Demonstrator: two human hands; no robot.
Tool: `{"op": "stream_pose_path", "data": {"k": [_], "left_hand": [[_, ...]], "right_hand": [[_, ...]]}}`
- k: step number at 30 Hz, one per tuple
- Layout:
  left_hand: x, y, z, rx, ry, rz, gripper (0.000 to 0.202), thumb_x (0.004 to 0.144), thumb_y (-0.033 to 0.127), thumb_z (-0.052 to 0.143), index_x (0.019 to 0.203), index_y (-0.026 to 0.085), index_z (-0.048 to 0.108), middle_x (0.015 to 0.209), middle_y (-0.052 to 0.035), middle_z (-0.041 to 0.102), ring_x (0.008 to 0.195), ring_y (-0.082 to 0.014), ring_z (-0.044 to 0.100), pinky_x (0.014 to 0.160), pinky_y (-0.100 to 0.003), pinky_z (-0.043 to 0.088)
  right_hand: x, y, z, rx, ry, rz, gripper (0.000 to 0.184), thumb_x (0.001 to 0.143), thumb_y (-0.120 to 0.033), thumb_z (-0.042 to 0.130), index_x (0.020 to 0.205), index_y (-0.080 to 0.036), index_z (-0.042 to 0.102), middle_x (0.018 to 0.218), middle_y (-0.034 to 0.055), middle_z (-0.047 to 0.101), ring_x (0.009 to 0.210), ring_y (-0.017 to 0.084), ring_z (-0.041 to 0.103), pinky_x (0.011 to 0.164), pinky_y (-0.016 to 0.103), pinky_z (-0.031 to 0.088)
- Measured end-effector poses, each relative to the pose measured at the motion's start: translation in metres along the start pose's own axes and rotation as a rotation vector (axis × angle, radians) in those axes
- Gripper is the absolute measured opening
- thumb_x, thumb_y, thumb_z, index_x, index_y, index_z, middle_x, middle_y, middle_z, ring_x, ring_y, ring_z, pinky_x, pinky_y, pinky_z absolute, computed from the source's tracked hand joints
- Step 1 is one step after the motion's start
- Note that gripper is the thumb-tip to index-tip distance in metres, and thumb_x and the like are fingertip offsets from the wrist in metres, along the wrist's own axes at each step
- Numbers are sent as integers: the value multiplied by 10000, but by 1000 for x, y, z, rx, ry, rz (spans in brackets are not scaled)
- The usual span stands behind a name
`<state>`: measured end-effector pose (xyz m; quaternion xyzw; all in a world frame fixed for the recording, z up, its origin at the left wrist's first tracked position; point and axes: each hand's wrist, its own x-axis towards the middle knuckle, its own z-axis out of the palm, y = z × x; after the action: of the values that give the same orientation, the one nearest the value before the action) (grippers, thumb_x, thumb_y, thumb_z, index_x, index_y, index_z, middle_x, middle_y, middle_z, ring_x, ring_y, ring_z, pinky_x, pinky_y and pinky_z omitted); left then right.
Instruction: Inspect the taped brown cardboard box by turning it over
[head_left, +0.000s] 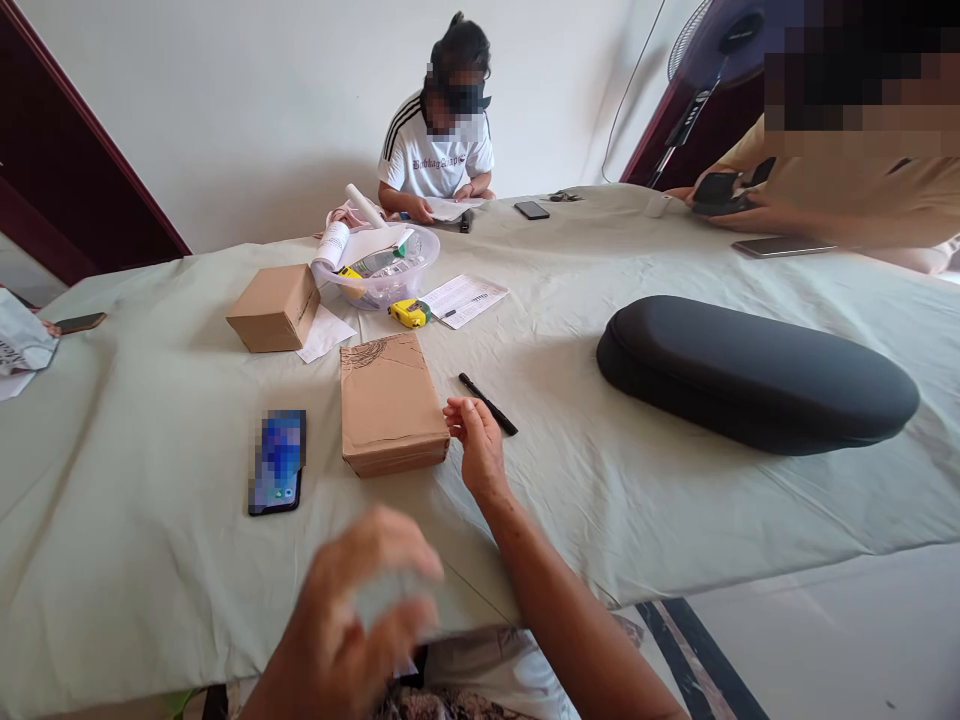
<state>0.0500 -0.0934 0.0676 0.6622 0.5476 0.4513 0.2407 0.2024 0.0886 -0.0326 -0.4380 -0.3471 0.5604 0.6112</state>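
Note:
A closed brown cardboard box [394, 400] with dark scribbles on its far end lies on the cloth in front of me. My right hand [480, 445] is at the box's right side, fingers loosely bent and holding nothing that I can see; whether they touch the cardboard is unclear. Just beyond it lies a black pen [489, 404]. My left hand [367, 590] is raised near the table's front edge, blurred, with thumb and fingers curved apart around empty air. Left of the box, a phone [276, 465] lies with its screen lit.
Farther back stand a second cardboard box [274, 310] and a clear plastic basin [424, 255] of odds and ends. Near them are a yellow tape measure [410, 313] and a printed sheet [469, 298]. A long black case [757, 375] lies right. Two people sit across the table.

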Motion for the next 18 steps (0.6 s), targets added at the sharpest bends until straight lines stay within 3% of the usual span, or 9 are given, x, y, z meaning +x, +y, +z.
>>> {"op": "stream_pose_path", "data": {"k": [3, 5, 7, 10, 14, 18], "left_hand": [[50, -31, 13, 411, 336, 12, 345, 978, 446, 588, 1241, 236, 667, 1299, -139, 646, 1263, -316, 604, 1081, -485, 523], [70, -53, 24, 568, 395, -13, 539, 974, 508, 565, 1410, 192, 565, 1436, -206, 551, 1374, -369, 525, 1123, -556, 477], [79, -70, 35, 637, 385, -60, 601, 976, 525, 550, 1457, 166, 526, 1415, -229, 550, 1368, -390, 523, 1101, -571, 486], [79, -82, 42, 716, 352, -94, 630, 962, 573, 551, 1401, 123, 592, 1387, -260, 558, 1306, -415, 564, 1079, -585, 489], [79, -76, 36, 833, 291, -121, 734, 883, 741, 573, 1279, 133, 680, 1404, -281, 568, 1357, -465, 532, 1095, -642, 447], [82, -68, 35, 908, 235, -109, 914, 790, 869, 565, 1275, 98, 642, 1425, -333, 570, 1440, -514, 448, 1094, -716, 398]], "right_hand": [[-6, -1, 1, -118, -58, -167, 344, 788, -571, 717, 931, -258, 714, 924, 28, 700, 841, 189, 605, 769, 327, 472], [-8, -1, 1, -186, -109, -219, 301, 796, -537, 720, 921, -263, 712, 915, 28, 691, 849, 201, 601, 785, 340, 470], [-9, 1, 1, -211, -150, -223, 282, 831, -536, 684, 896, -263, 706, 846, 19, 667, 808, 198, 587, 774, 345, 464], [-11, 4, 2, -195, -188, -216, 282, 870, -541, 641, 884, -266, 699, 778, 5, 632, 740, 182, 558, 738, 340, 452], [-20, 5, 6, -198, -247, -233, 261, 863, -516, 675, 792, -267, 642, 730, -7, 596, 672, 163, 508, 683, 329, 426], [-29, 4, 10, -213, -304, -227, 273, 893, -500, 632, 758, -266, 590, 692, -13, 575, 627, 154, 485, 636, 322, 398]]}}
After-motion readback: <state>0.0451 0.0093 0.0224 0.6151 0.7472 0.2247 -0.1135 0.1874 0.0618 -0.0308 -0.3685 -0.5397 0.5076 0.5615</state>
